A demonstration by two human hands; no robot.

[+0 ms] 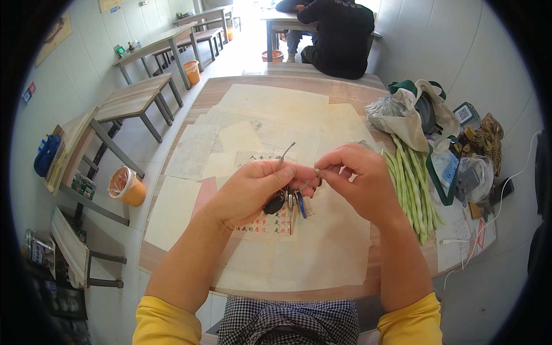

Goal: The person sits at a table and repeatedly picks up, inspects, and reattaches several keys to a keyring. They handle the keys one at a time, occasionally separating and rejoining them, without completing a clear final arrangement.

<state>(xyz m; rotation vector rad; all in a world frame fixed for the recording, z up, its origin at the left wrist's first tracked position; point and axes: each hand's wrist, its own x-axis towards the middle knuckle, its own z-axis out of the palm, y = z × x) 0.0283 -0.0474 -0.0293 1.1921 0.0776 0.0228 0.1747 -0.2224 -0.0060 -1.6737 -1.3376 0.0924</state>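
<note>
Above the middle of the wooden table, my left hand point(263, 183) grips a bunch of keys point(291, 202). Several metal keys, a black fob and a blue piece hang below its fingers, and a thin grey strip point(286, 153) sticks up past the thumb. My right hand point(355, 179) pinches a small metal ring or clasp at the right end of the bunch, close to my left fingertips. Its exact form is too small to tell. Under both hands lie overlapping sheets of pale paper point(336, 263), one bearing printed writing.
Long green beans point(407, 185) lie right of my right hand, below a cloth bag point(405, 108). Farther right are a clear plastic bag point(476, 177), a dark phone point(501, 192) and a white cable point(493, 215). A person point(340, 39) sits beyond the table. An orange bin point(133, 192) stands left.
</note>
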